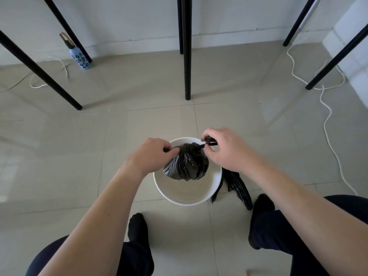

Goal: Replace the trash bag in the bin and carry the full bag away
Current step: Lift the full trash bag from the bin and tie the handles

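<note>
**Full bag held by both ends of its neck, over the bin**

Near edge: dark-trousered legs and two black-socked feet (137, 228) are seen on the tiled floor (99, 136), one either side of the bin.

White round bin (159, 188) is set on the floor between the feet; its inside is seen bare and unlined below the bag.

Full black bag (186, 164) is suspended over the bin's far half, its bulge hanging down below the grip. The gathered neck is stretched roughly left-right across the top; the bag's long axis runs down from it.

Left hand (153, 154) is closed on the left tail of the neck. Right hand (223, 148) is closed with fingertips pinched on the right tail, which pokes out as a thin black strip.

A second black bag (237, 186), flat and crumpled, is laid on the floor just right of the bin, touching its wall.

Further off: black table legs (187, 56), white cables (326, 120), and a blue flowered bottle (80, 57) stood by the far wall.
</note>
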The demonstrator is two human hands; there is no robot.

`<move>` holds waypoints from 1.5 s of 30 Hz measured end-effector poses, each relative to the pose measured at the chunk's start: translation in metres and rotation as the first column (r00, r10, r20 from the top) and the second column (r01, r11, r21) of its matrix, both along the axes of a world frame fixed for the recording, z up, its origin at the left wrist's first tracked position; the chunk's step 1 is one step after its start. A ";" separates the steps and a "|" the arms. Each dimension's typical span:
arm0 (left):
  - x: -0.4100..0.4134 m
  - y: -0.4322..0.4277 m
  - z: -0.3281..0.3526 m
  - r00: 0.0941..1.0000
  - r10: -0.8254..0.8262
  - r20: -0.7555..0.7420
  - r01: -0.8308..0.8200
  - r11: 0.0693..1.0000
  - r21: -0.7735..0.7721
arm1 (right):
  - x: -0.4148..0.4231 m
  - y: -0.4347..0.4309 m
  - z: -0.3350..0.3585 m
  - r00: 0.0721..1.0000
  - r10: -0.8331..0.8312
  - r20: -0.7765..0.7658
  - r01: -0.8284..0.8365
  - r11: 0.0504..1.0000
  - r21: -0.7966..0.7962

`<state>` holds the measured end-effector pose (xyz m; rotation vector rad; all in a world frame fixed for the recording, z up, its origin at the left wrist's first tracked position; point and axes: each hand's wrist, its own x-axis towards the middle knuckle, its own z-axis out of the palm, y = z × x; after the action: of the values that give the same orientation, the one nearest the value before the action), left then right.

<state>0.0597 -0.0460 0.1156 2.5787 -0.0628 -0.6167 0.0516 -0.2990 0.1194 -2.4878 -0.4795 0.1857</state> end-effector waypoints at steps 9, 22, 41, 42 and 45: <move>0.009 0.000 0.000 0.996 0.056 0.073 -0.045 0.988 -0.146 | 0.006 -0.005 -0.007 0.987 -0.073 -0.142 0.061 0.994 -0.086; 0.013 0.016 -0.007 0.984 0.096 0.153 -0.057 0.970 -0.237 | 0.007 -0.006 -0.005 0.976 -0.061 -0.208 0.059 0.998 -0.015; 0.007 0.005 -0.086 0.940 0.342 0.013 -0.325 0.906 -0.272 | -0.012 0.020 -0.048 0.994 -0.024 -0.102 -0.009 0.950 -0.312; 0.006 0.012 -0.095 0.924 0.382 -0.034 -0.380 0.901 -0.207 | -0.012 0.019 -0.050 0.990 -0.027 -0.140 -0.017 0.953 -0.303; -0.001 0.028 -0.112 0.889 0.419 -0.187 -0.430 0.902 -0.023 | -0.010 0.016 -0.055 0.978 -0.034 -0.207 -0.024 0.963 -0.269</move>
<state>0.0586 -0.0183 0.0034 2.3514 0.5216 -0.6568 0.0416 -0.2832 0.0640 -2.6930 -0.3793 0.5388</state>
